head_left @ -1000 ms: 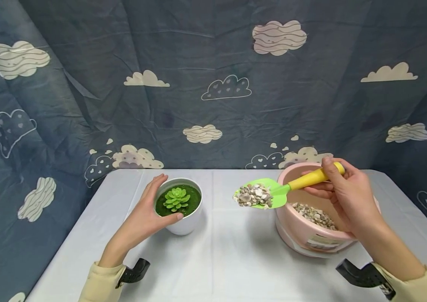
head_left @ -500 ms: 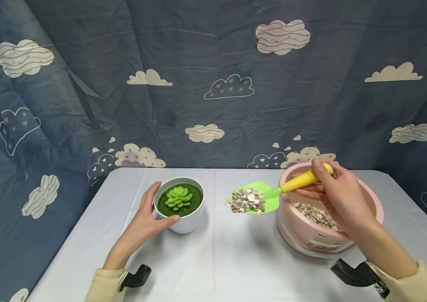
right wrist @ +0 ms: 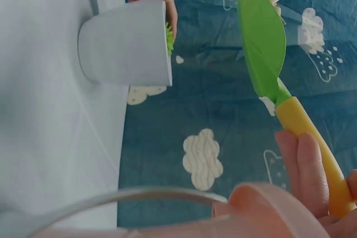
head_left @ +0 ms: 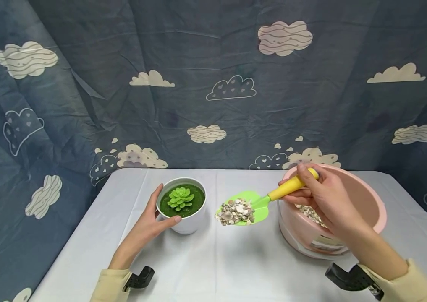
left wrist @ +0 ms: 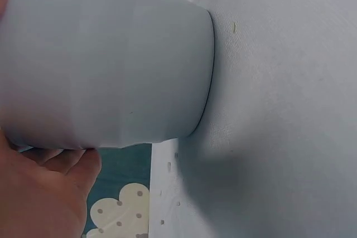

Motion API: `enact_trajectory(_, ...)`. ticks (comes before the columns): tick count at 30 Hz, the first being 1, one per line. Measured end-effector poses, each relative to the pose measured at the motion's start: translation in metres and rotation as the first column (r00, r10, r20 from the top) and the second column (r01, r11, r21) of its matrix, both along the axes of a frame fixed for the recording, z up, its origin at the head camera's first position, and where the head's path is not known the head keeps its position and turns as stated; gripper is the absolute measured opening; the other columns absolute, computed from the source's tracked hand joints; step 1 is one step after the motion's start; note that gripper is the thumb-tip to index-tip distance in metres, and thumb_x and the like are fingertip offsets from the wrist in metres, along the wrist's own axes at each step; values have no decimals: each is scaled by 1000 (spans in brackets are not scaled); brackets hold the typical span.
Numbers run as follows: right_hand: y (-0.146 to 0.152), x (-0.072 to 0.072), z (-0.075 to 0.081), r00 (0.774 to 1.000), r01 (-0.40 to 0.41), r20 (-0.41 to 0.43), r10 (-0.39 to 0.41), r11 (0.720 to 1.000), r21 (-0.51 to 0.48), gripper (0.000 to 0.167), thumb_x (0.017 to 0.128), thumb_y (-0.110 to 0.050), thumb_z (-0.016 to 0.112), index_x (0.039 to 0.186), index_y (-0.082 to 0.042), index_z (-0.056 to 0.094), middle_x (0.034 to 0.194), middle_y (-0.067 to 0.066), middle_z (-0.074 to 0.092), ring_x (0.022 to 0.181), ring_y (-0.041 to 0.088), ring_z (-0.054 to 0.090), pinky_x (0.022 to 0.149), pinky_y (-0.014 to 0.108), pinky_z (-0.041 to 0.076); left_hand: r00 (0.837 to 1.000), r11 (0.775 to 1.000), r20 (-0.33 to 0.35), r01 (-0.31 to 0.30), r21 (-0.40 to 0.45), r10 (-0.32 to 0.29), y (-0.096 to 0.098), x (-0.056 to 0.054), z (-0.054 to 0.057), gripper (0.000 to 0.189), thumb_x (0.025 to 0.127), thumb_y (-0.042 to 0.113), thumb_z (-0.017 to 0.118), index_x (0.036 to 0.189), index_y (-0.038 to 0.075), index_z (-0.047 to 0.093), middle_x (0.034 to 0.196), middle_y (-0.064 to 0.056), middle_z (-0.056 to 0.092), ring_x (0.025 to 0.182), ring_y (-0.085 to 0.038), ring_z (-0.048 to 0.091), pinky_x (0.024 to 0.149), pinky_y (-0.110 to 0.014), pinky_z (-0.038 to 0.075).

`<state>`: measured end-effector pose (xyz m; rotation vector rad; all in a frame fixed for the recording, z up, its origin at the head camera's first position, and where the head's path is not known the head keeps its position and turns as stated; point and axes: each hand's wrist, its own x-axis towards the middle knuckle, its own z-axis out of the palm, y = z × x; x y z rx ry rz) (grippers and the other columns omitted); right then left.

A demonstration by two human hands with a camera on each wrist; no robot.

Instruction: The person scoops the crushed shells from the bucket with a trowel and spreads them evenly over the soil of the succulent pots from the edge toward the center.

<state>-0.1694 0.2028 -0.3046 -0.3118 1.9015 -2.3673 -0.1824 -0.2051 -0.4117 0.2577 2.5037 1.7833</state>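
Observation:
A white flower pot [head_left: 188, 224] stands upright on the table, holding a green succulent [head_left: 180, 198] over dark green soil or moss. My left hand [head_left: 144, 228] grips it from the left, thumb along the near rim and fingers round the far side. In the left wrist view the pot's wall [left wrist: 111, 59] hides most of those fingers. My right hand [head_left: 330, 197] holds a small garden trowel by its yellow handle [head_left: 289, 188]. Small pebbles [head_left: 236, 212] are heaped on the trowel's green blade [right wrist: 262, 40], which hangs above the table, right of the pot and apart from it.
A large pink tub [head_left: 372, 205] with more pebbles [head_left: 310, 214] inside stands at the right, partly hidden under my right hand. White cloth [head_left: 213, 268] covers the table. A dark blue curtain [head_left: 183, 105] with cloud prints hangs behind.
My right hand has carried the loaded trowel left and slightly down, away from the tub and nearer the flower pot. My left hand stays around the pot; the head view has shifted slightly.

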Motion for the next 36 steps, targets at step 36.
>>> enact_trajectory(36,-75,-14,-10,999,-16,47,18,999,-42,43,99,-33,58,112,5,42,99,21,70,92,35,70,77,43,55,1000,1000,-6,19,16,-19,0,-1,2,104,84,23,78,159,22,6,163,-11,3,146,-38,12,115,-53,16)
